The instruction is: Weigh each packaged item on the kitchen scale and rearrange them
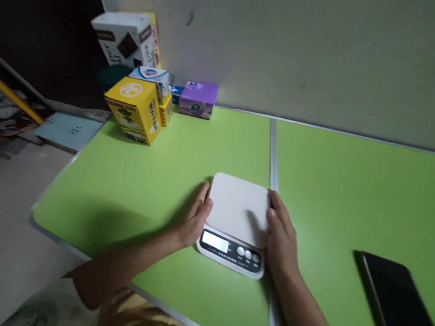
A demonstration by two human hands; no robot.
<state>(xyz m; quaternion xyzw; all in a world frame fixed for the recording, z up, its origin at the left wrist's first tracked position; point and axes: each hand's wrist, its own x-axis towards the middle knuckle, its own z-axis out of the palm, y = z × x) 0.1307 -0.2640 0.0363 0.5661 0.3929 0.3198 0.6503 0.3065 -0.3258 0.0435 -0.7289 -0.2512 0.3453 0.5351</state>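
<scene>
A white digital kitchen scale [238,209] is on the green table, its display lit and its buttons along the near edge. My left hand [195,220] grips the scale's left side, thumb near the top of the plate edge. On the opposite side, my right hand [282,232] holds the right edge, with the thumb by the plate and the fingers along the side. Nothing lies on the weighing plate, only a shadow. The undersides of my fingers are hidden.
On the folding green table [203,147], a yellow box [135,110], a white-blue box [152,79] and a purple pack [198,99] stand at the back left. Behind them is a large white box [125,40]. A dark flat device [397,300] lies at right. A metal seam [273,157] crosses the table.
</scene>
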